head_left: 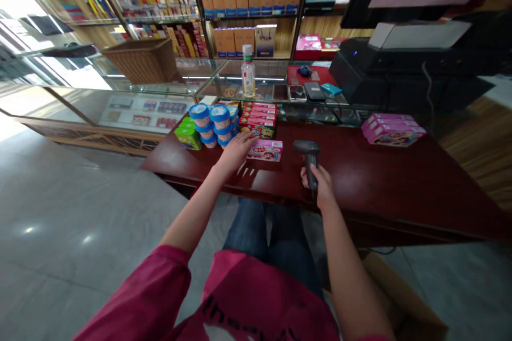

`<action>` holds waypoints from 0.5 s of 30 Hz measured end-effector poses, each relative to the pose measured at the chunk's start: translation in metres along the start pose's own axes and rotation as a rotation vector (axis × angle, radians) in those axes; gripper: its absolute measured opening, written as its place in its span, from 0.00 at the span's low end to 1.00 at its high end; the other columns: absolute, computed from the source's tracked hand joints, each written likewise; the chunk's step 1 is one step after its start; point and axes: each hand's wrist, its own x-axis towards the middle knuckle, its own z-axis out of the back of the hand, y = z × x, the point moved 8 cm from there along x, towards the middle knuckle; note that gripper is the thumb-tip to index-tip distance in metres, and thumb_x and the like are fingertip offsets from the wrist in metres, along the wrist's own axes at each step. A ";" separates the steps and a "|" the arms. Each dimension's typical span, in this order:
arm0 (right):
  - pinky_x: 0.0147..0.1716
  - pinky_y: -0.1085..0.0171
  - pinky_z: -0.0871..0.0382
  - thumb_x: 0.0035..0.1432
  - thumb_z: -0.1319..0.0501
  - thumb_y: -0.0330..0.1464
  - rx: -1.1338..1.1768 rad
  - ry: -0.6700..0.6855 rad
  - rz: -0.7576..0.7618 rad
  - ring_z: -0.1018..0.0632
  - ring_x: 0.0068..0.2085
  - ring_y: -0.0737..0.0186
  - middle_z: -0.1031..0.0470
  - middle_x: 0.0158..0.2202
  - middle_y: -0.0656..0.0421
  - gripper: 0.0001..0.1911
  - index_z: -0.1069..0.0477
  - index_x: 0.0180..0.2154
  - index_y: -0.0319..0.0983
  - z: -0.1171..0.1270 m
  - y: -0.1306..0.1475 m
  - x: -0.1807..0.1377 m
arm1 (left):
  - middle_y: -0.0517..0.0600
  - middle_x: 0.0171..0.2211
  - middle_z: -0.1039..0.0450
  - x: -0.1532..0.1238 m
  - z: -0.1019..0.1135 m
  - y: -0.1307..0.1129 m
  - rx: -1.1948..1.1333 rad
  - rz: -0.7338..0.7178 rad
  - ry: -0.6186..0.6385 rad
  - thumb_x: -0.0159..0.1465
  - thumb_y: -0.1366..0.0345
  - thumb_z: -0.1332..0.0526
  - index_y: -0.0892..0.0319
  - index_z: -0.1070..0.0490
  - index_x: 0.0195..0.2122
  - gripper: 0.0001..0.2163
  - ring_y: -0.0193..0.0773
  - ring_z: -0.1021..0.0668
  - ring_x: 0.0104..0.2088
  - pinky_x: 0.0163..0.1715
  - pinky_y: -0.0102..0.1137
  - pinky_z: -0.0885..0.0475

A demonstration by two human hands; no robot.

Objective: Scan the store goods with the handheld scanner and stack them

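A pink box (pixel 264 150) is laid flat on the bench (pixel 400 181), just right of the left grip (pixel 237 150). That grip is stretched out low over the bench with its fingers loosely spread. The fingertips are seen at the box's left end, but whether the box is touched cannot be told. A scanner (pixel 309 153) is held upright in the right grip (pixel 322 186), which is closed round the handle. The scanner's head is kept near the box but apart from it. Just beyond the left grip, red boxes (pixel 259 116) are stacked, with blue-lidded tubs (pixel 212 123) and green boxes (pixel 187 134) to their left. Well to the right of the right grip, pink cartons (pixel 392 129) are piled. Farther beyond the left grip, a bottle (pixel 248 72) is stood on a glass counter (pixel 188 82).
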 end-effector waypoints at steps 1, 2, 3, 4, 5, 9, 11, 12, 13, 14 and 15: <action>0.17 0.70 0.38 0.52 0.27 0.47 -0.005 0.001 0.016 0.30 0.20 0.71 0.23 0.28 0.62 0.20 0.25 0.38 0.41 0.001 -0.001 0.000 | 0.59 0.69 0.34 0.001 -0.003 -0.011 0.058 -0.009 -0.023 0.70 0.74 0.45 0.60 0.32 0.67 0.24 0.48 0.32 0.70 0.70 0.47 0.37; 0.17 0.70 0.38 0.51 0.26 0.47 -0.004 0.002 0.031 0.30 0.20 0.71 0.23 0.28 0.62 0.20 0.25 0.38 0.40 0.002 -0.001 0.000 | 0.59 0.69 0.34 0.001 -0.007 -0.023 0.108 -0.023 -0.045 0.71 0.74 0.46 0.60 0.35 0.69 0.25 0.47 0.33 0.70 0.72 0.47 0.39; 0.17 0.70 0.38 0.51 0.26 0.48 0.004 0.000 0.042 0.30 0.20 0.71 0.23 0.27 0.61 0.21 0.25 0.36 0.40 0.004 0.000 0.001 | 0.58 0.68 0.33 0.001 -0.013 -0.034 0.153 -0.034 -0.065 0.71 0.74 0.46 0.60 0.38 0.71 0.26 0.46 0.34 0.71 0.73 0.46 0.42; 0.16 0.71 0.39 0.49 0.25 0.48 0.015 -0.004 0.046 0.31 0.19 0.71 0.23 0.27 0.61 0.21 0.26 0.35 0.40 0.006 0.000 0.001 | 0.58 0.68 0.32 0.001 -0.020 -0.044 0.193 -0.035 -0.086 0.72 0.74 0.47 0.60 0.41 0.72 0.27 0.46 0.34 0.71 0.73 0.46 0.43; 0.16 0.71 0.39 0.48 0.25 0.48 0.024 -0.013 0.047 0.31 0.19 0.71 0.23 0.26 0.61 0.22 0.27 0.33 0.40 0.008 0.000 0.002 | 0.58 0.68 0.32 0.000 -0.027 -0.051 0.223 -0.037 -0.097 0.72 0.73 0.48 0.60 0.42 0.73 0.27 0.46 0.33 0.70 0.73 0.46 0.42; 0.16 0.71 0.40 0.45 0.24 0.48 0.065 -0.033 0.055 0.32 0.18 0.72 0.24 0.24 0.61 0.24 0.26 0.33 0.39 0.010 0.002 0.007 | 0.58 0.69 0.33 -0.004 -0.050 -0.053 0.261 -0.034 -0.108 0.73 0.72 0.47 0.59 0.39 0.71 0.25 0.49 0.30 0.68 0.67 0.45 0.34; 0.17 0.71 0.39 0.45 0.24 0.47 0.098 -0.028 0.066 0.32 0.19 0.72 0.24 0.24 0.61 0.23 0.24 0.36 0.38 0.010 0.004 0.010 | 0.58 0.69 0.33 -0.003 -0.053 -0.041 0.261 -0.015 -0.126 0.73 0.72 0.47 0.60 0.37 0.70 0.24 0.50 0.31 0.68 0.66 0.45 0.33; 0.17 0.71 0.38 0.45 0.24 0.46 0.114 -0.026 0.067 0.32 0.19 0.72 0.24 0.24 0.61 0.23 0.24 0.37 0.38 0.010 0.004 0.011 | 0.59 0.69 0.33 -0.001 -0.053 -0.034 0.262 -0.002 -0.138 0.73 0.72 0.47 0.60 0.37 0.70 0.24 0.50 0.31 0.69 0.66 0.45 0.33; 0.17 0.71 0.38 0.45 0.24 0.46 0.127 -0.025 0.066 0.32 0.19 0.72 0.24 0.24 0.61 0.23 0.24 0.37 0.37 0.010 0.004 0.012 | 0.59 0.69 0.34 0.000 -0.053 -0.028 0.262 0.012 -0.148 0.73 0.73 0.48 0.60 0.37 0.70 0.24 0.50 0.32 0.69 0.65 0.45 0.32; 0.18 0.71 0.38 0.46 0.24 0.46 0.137 -0.026 0.061 0.32 0.19 0.73 0.24 0.24 0.61 0.23 0.23 0.37 0.37 0.011 0.003 0.013 | 0.59 0.69 0.34 0.002 -0.053 -0.021 0.261 0.025 -0.158 0.73 0.73 0.48 0.61 0.38 0.70 0.24 0.50 0.32 0.70 0.65 0.45 0.32; 0.18 0.71 0.38 0.46 0.25 0.46 0.142 -0.025 0.055 0.32 0.19 0.73 0.24 0.24 0.61 0.23 0.23 0.37 0.37 0.012 0.003 0.014 | 0.60 0.69 0.35 0.004 -0.053 -0.015 0.260 0.033 -0.165 0.73 0.74 0.48 0.60 0.39 0.71 0.25 0.49 0.33 0.70 0.65 0.45 0.32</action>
